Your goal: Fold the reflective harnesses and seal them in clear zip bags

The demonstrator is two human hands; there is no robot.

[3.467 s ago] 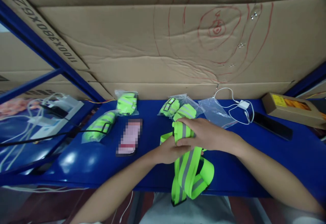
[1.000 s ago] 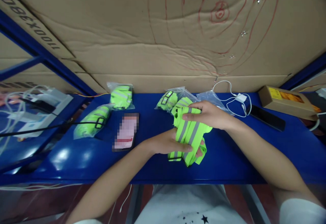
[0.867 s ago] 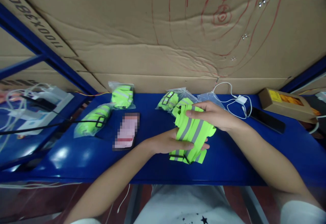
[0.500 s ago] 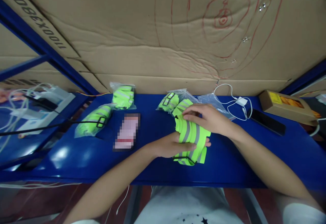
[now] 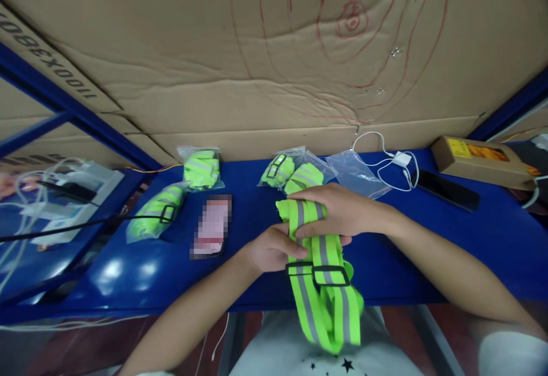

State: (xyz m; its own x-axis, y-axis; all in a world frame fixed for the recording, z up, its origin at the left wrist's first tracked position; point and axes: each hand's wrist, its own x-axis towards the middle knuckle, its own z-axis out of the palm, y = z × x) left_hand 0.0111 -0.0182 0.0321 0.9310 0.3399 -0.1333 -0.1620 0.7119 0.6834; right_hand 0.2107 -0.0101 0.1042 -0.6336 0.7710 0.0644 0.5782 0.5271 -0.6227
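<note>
A neon-green reflective strap harness (image 5: 321, 284) with grey stripes and black buckles lies across the front of the blue table (image 5: 385, 267). Its lower loops hang over the table's edge toward my lap. My left hand (image 5: 268, 247) grips the straps from the left, fingers curled around them. My right hand (image 5: 338, 213) rests over the upper end of the bundle, fingers pressed on the fabric.
Bagged green harnesses (image 5: 201, 168) (image 5: 156, 210) (image 5: 280, 169) lie at the back and left. A phone (image 5: 212, 226) sits left of my hands. An empty clear bag (image 5: 357, 172), white charger cable (image 5: 398, 162), black phone (image 5: 449, 189) and cardboard box (image 5: 479, 156) are at right. Cardboard sheets (image 5: 274, 51) stand behind.
The folded bundle has come loose; the straps now hang down over the table's front edge. Both hands stay on its upper part.
</note>
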